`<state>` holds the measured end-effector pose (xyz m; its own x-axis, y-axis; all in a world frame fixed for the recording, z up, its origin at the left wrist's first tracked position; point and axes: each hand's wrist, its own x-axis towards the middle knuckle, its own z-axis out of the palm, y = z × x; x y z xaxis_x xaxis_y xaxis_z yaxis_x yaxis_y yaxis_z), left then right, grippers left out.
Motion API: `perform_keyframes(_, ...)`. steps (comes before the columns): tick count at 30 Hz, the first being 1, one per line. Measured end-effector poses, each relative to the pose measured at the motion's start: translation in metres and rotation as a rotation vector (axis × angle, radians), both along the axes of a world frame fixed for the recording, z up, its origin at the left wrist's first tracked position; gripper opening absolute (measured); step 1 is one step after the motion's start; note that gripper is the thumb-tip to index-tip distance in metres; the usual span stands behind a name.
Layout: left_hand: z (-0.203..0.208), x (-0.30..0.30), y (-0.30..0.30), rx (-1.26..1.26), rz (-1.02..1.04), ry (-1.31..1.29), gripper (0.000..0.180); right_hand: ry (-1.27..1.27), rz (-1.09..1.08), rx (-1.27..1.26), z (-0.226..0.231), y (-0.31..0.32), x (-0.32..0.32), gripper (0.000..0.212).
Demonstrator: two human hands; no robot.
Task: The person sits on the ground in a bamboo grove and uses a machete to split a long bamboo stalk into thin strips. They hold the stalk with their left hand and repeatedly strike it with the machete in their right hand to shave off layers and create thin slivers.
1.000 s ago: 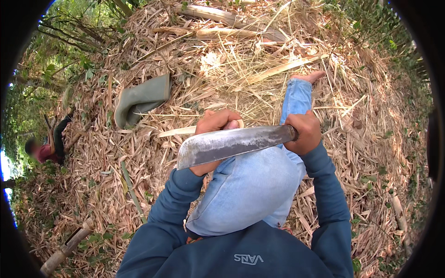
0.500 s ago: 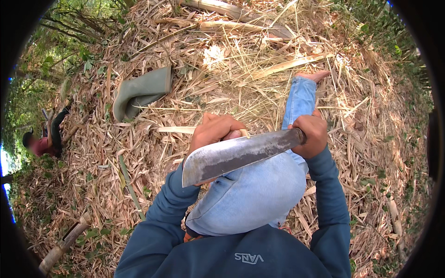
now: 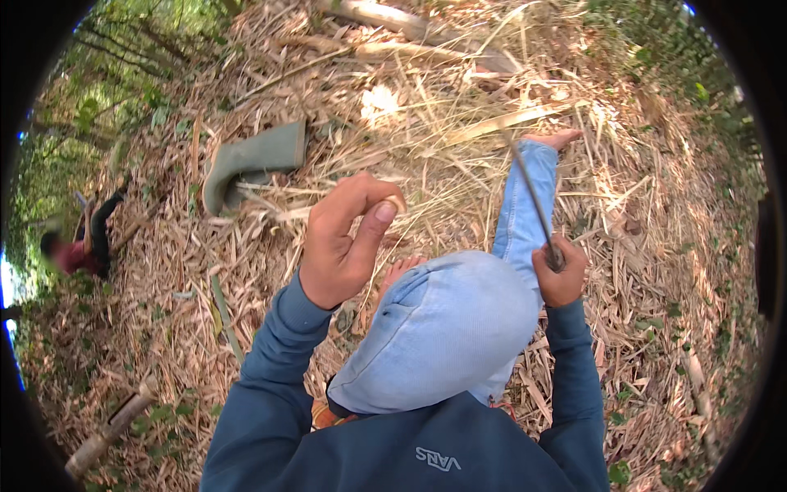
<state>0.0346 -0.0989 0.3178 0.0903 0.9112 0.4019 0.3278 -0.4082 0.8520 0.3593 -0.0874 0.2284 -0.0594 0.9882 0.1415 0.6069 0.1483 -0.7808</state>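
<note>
My right hand [image 3: 561, 271] is wrapped round the handle of a machete [image 3: 534, 193]. Its blade shows edge-on as a thin dark line, pointing away from me over my outstretched jeans leg [image 3: 512, 205]. To the left, my left hand [image 3: 348, 238] is raised beside my bent knee [image 3: 467, 320], thumb and forefinger pinched. Between those fingers shows the pale end of a split bamboo strip [image 3: 397, 202]; most of it is hidden by the hand. A pale length on the left side of the hand looks like the same strip, but I cannot tell for sure.
A green rubber boot [image 3: 261, 154] lies on its side at the far left. Dry leaves and pale shavings [image 3: 426, 156] cover the ground. Cut poles [image 3: 393, 16] lie beyond, with another pole [image 3: 111, 430] at lower left. Another person [image 3: 78, 250] is at the left edge.
The machete has swung from lying across my lap to pointing forward, edge-on. My left hand has come up and left, away from the blade, with the strip.
</note>
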Motion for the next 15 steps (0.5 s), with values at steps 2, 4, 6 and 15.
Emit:
perform_keyframes(2, 0.001, 0.008, 0.015, -0.024, 0.010, 0.006, 0.013, 0.000, 0.036, 0.041, 0.026, 0.003, -0.014, 0.015)
perform_keyframes(4, -0.004, 0.016, 0.027, 0.024, -0.020, 0.062, 0.016, -0.021, 0.071, 0.112, 0.038, 0.003, -0.019, 0.016)
perform_keyframes(6, -0.021, 0.021, 0.029, 0.051, -0.008, 0.103, 0.020, -0.086, 0.106, 0.219, 0.038, 0.006, -0.021, 0.019)
perform_keyframes(15, -0.024, 0.039, 0.025, -0.070, -0.138, 0.082, 0.042, -0.286, 0.132, 0.413, 0.008, 0.011, -0.035, 0.028)
